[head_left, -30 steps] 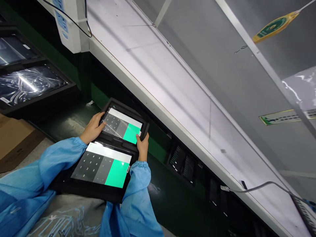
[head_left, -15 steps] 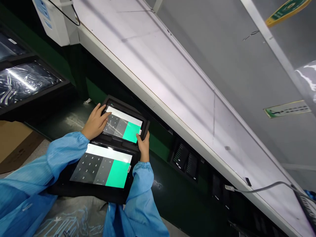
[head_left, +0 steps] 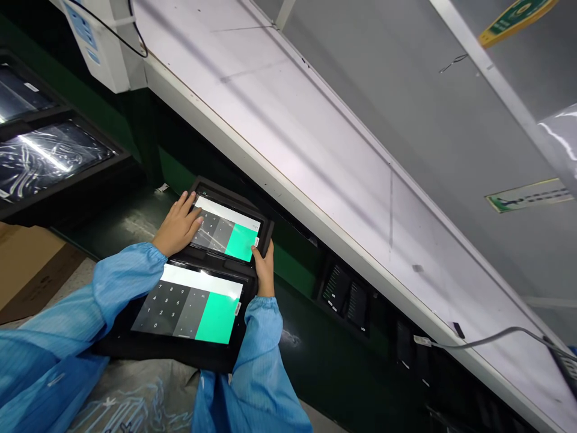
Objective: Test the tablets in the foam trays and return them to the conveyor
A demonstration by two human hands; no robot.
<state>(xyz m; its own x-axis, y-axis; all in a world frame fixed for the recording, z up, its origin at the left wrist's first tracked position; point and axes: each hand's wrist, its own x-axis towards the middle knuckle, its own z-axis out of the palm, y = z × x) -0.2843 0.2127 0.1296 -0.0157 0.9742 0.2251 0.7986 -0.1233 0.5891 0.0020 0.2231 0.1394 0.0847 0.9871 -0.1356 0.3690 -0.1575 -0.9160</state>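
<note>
Two black tablets lie one behind the other, both lit with a grey keypad and a green block. My left hand (head_left: 178,227) rests on the left side of the far tablet (head_left: 232,231), fingers stretched out and touching its screen. My right hand (head_left: 264,269) grips that tablet's near right corner, thumb on the bezel. The near tablet (head_left: 187,310) lies between my blue-sleeved forearms, untouched by either hand.
A long white shelf (head_left: 293,132) runs diagonally above the dark green bench (head_left: 315,355). Foil-covered screens in black trays (head_left: 49,153) sit at the left. A cardboard box (head_left: 27,267) lies lower left. A white power strip (head_left: 97,36) hangs at top left; a grey cable (head_left: 491,337) trails at right.
My left fingers have slid further onto the far tablet's keypad and digits now show on its white bar. The right hand keeps its grip; the view shifted slightly.
</note>
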